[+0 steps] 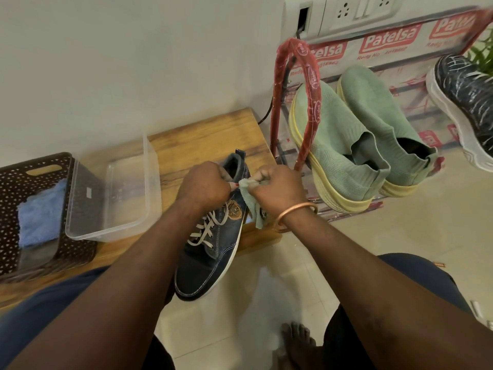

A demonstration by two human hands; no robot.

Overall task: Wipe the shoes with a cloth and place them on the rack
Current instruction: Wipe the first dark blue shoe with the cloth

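**Wiping the denim sneaker at the table's right end**

My left hand (204, 186) grips the collar of the dark blue denim lace-up sneaker with the white sole (210, 252). The sneaker's heel is over the right end of the wooden table (210, 140) and its toe sticks out past the front edge toward me. My right hand (277, 189), with a copper bangle (293, 212) on the wrist, clenches a small pale green cloth (249, 196) and presses it against the sneaker's side, just by the opening.

At the table's left end is a dark brown perforated plastic basket (34, 182) with a folded blue cloth (40, 212) inside. A clear plastic tub (114, 188) touches the basket's right side.

Just beside the table's right edge is the metal shoe rack wrapped in red printed plastic (306, 84). It holds a pair of green knit slip-on shoes with yellow soles (346, 134) and, further right, a black shoe with a white sole (464, 102).
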